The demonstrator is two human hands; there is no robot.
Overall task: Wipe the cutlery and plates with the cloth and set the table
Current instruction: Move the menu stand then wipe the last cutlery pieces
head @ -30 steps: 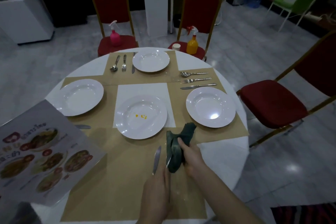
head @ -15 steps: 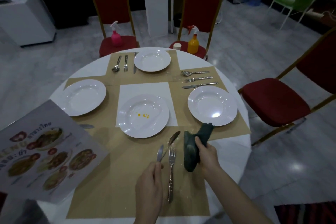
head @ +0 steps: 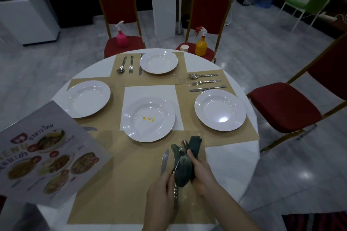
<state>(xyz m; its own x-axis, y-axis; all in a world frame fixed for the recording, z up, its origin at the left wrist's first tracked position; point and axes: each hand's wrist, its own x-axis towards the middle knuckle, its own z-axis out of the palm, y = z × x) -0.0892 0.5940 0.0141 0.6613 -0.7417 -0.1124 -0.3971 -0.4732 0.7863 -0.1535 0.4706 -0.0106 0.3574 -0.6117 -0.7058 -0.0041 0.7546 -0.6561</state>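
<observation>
Near the table's front edge, the right hand (head: 203, 174) is clutching the dark cloth (head: 185, 167) around a spoon (head: 181, 148), while the left hand (head: 161, 191) is gripping the cutlery handles, a knife (head: 164, 161) sticking up left of the cloth. Beyond them a stained plate (head: 149, 119) is sitting at the table's (head: 231, 170) centre.

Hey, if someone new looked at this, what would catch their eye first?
Near the table's front edge, the right hand wraps a dark green cloth round cutlery that the left hand holds. Behind it, the centre plate carries orange specks, and a colourful menu covers the left side.
</observation>
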